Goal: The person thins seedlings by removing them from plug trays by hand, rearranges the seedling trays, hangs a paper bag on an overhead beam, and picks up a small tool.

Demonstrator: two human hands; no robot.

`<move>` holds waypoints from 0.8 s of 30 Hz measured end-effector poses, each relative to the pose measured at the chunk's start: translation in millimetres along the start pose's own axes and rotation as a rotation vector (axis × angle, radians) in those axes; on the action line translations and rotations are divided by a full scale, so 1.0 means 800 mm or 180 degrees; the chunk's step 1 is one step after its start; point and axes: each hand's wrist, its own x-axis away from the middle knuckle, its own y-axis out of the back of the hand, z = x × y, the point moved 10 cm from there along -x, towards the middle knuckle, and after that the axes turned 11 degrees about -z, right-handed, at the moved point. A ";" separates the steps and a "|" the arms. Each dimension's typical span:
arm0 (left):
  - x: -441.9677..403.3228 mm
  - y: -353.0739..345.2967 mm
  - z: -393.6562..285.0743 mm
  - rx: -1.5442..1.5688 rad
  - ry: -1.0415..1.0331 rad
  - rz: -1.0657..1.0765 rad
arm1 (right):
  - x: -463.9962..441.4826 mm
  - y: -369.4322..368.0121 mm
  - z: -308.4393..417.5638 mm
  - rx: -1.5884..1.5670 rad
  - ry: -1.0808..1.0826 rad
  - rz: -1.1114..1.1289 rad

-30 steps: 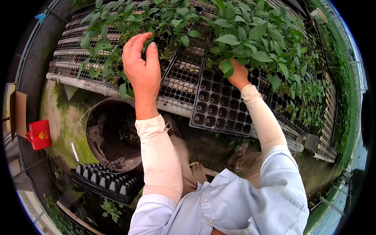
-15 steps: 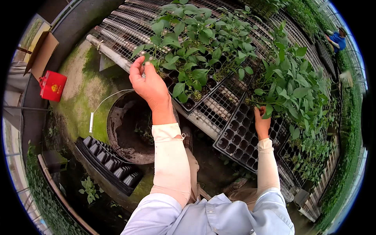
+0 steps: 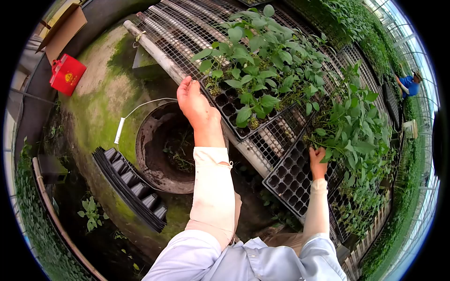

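Note:
My left hand (image 3: 196, 104) is at the near left corner of the left seedling tray (image 3: 229, 108), its fingers curled together at the tray's edge; what they hold, if anything, is too small to name. Leafy green seedlings (image 3: 262, 65) fill much of that tray. My right hand (image 3: 318, 163) rests over the right black cell tray (image 3: 288, 178), at the near edge of its leafy plants (image 3: 351, 126). Its fingertips are close together among low leaves, and their grip is partly hidden. The front cells of this tray hold no plants.
Below the mesh bench (image 3: 164, 61) stands a bucket (image 3: 145, 154) with dark contents and a white-handled wire. Stacked black trays (image 3: 131, 187), a red bag (image 3: 69, 75) and a cardboard box (image 3: 63, 33) are at left. A person in blue (image 3: 411, 86) is far right.
The view has turned, and the trays now appear further right and lower. My left hand has moved from among the leaves to the left tray's near corner. My right hand stays at the right tray.

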 end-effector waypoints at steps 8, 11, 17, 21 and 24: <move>-0.013 0.009 -0.028 0.0295 -0.0185 -0.0026 | 0.158 -0.047 0.358 -0.2224 0.0974 0.1546; -0.011 0.012 -0.046 0.0701 -0.0177 -0.0052 | 0.137 -0.115 0.447 -0.2320 0.1273 0.1216; -0.017 0.009 -0.037 0.0415 -0.0138 0.0056 | 0.040 -0.210 0.513 -0.1728 0.1382 0.0085; -0.022 0.007 -0.026 0.0406 0.0044 0.0082 | 0.021 -0.233 0.521 -0.1514 0.1750 0.0188; -0.021 0.009 -0.027 0.0389 0.0147 0.0071 | 0.007 -0.219 0.517 -0.1745 0.1423 0.0028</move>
